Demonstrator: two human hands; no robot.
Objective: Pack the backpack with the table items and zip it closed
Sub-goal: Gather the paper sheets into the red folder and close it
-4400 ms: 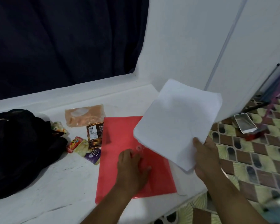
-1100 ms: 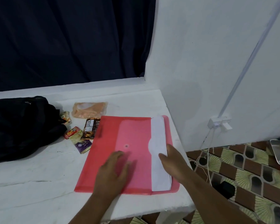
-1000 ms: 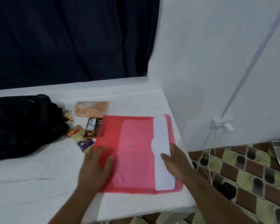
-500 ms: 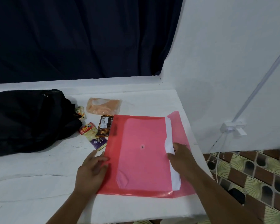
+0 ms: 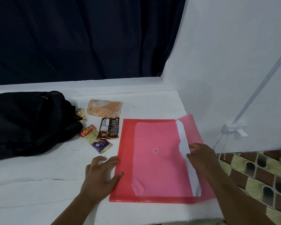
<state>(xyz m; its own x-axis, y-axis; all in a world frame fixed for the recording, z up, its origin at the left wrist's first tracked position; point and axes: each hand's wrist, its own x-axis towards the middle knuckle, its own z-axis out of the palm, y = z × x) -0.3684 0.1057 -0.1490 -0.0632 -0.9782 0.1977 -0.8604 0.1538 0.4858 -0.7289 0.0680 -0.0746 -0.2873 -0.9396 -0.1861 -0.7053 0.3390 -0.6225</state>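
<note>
A red plastic folder (image 5: pixel 154 159) lies flat on the white table (image 5: pixel 39 179), its flap open to the right. A sheet stack of white paper (image 5: pixel 184 143) sits inside it, and only a narrow strip shows at the folder's right side. My left hand (image 5: pixel 99 177) rests with spread fingers against the folder's left edge. My right hand (image 5: pixel 201 156) presses its fingertips on the paper's exposed edge, over the open flap. A black backpack (image 5: pixel 28 122) lies slumped at the table's left.
Between backpack and folder lie an orange packet (image 5: pixel 104 108), a brown snack packet (image 5: pixel 109 130), a red-yellow packet (image 5: pixel 88 132), a purple cake packet (image 5: pixel 101 145) and a small wrapper (image 5: pixel 80 113). A white wall with a socket (image 5: pixel 234 130) stands right, above a tiled floor (image 5: pixel 258 176).
The white paper has slid further left into the folder, leaving a narrower strip showing. My left hand moved from the folder's face to its left edge.
</note>
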